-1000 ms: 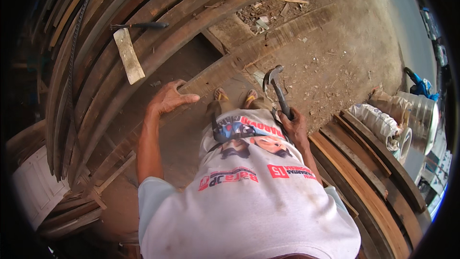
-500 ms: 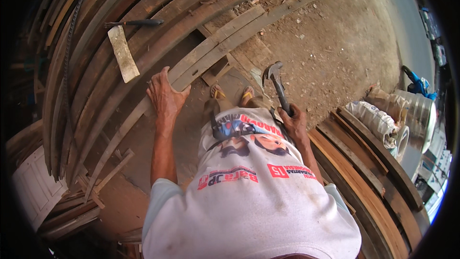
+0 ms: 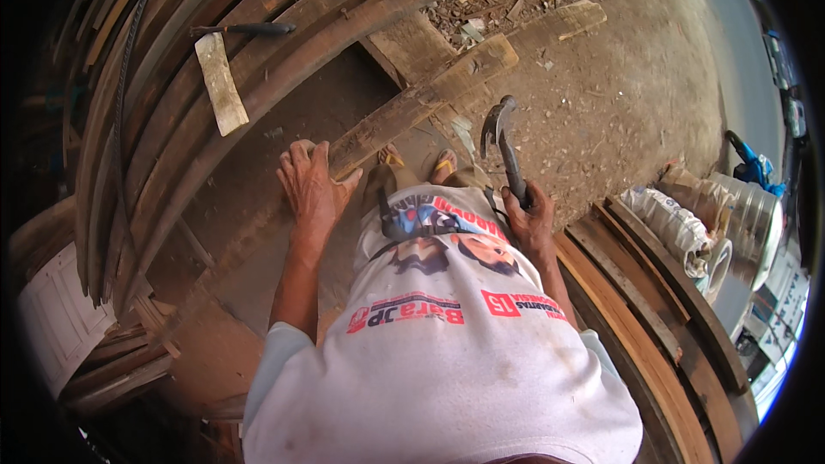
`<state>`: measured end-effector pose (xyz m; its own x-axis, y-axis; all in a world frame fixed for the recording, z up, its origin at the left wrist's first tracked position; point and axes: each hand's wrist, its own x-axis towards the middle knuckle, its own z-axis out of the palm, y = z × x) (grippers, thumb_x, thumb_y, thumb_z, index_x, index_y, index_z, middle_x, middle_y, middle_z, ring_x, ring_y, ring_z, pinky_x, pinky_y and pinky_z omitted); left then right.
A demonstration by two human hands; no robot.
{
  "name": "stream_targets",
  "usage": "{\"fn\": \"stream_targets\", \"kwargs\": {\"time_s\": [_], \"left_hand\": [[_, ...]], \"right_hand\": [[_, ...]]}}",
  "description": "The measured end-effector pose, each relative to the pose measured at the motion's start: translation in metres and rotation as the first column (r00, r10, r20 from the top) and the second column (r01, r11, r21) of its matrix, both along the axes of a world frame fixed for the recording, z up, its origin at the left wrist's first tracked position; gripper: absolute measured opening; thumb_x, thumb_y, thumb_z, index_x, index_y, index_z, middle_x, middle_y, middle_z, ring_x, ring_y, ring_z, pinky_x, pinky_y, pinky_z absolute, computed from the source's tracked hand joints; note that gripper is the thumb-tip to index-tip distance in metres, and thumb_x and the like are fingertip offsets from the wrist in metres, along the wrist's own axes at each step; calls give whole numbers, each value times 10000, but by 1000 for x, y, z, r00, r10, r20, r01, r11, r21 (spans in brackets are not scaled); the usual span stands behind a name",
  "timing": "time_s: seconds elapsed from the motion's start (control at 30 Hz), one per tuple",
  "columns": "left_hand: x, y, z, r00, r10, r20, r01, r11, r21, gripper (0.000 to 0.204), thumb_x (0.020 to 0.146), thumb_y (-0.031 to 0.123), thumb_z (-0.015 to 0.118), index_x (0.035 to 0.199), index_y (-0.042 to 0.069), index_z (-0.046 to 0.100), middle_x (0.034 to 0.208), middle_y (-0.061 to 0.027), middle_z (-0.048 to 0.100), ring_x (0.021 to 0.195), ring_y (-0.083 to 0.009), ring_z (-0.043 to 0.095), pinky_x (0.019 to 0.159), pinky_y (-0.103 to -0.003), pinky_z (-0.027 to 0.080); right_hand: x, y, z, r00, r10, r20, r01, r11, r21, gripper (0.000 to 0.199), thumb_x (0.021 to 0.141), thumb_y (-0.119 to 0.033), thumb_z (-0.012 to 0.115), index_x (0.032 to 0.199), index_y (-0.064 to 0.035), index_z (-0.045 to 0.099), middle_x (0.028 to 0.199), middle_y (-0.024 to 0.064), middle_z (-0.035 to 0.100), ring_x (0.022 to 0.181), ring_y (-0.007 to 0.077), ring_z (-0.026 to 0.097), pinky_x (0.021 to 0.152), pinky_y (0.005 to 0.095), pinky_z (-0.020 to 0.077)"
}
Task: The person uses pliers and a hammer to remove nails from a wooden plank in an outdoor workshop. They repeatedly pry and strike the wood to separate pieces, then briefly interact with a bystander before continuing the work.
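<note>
Shirt: a white printed T-shirt (image 3: 447,352) fills the near foreground, seen from above
Left hand: the left hand (image 3: 311,189) lies palm down with fingers spread on the near end of a long weathered plank (image 3: 421,103), pressing on it rather than closing round it
Right hand: the right hand (image 3: 528,219) is closed in a fist round the handle of a claw hammer (image 3: 505,142), whose steel head points up and away from the body
Feet: two feet in sandals (image 3: 417,167) stand on the dirt just beyond the shirt hem, between the two hands
Plank: it runs from under the left hand diagonally up and to the right, its far end lying on the dirt floor (image 3: 619,94) near another short board
Right stack: dark boards (image 3: 653,318) lie piled just beside the right forearm, with a white sack (image 3: 675,223) and a shiny metal drum (image 3: 756,219) past them
Left stack: long curved-looking timbers (image 3: 172,103) lean in a thick bundle to the left; a pale short offcut (image 3: 221,82) rests on them, and a dark-handled tool (image 3: 245,29) lies just above it
White panel: a white panelled door piece (image 3: 56,318) sits at the lower left
Far ground: wood scraps and chips (image 3: 498,4) are scattered on the dirt at the top
</note>
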<state>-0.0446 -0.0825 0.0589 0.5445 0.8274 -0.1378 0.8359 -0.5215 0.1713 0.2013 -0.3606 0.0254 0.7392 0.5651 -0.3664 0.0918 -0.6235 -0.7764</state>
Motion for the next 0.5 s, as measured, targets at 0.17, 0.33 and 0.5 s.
{"fn": "stream_targets", "kwargs": {"time_s": [0.17,0.33,0.5], "left_hand": [[7,17,-7,981,-53,184,97,966,-241,755,724,247,939,1363,34,598,1314,-205,643,1237,-396,615,1024,-494,502],[16,13,6,987,23,157,28,949,-314,760,743,246,933,1376,4,588,1301,-233,689,1212,-404,667,1014,-461,546],[14,9,2,984,65,167,-14,956,-292,762,749,253,931,1389,9,597,1316,-235,683,1225,-393,665,1030,-458,535]], "right_hand": [[11,24,24,996,92,-11,-90,988,128,330,933,-248,795,1072,25,673,687,23,568,651,91,494,573,296,436],[18,34,39,964,232,131,-258,937,234,332,943,-255,794,1087,16,667,722,49,593,643,106,522,572,303,450],[22,38,45,949,306,83,-315,883,347,411,959,-294,800,1169,18,635,774,25,599,685,100,525,599,284,430]]}}
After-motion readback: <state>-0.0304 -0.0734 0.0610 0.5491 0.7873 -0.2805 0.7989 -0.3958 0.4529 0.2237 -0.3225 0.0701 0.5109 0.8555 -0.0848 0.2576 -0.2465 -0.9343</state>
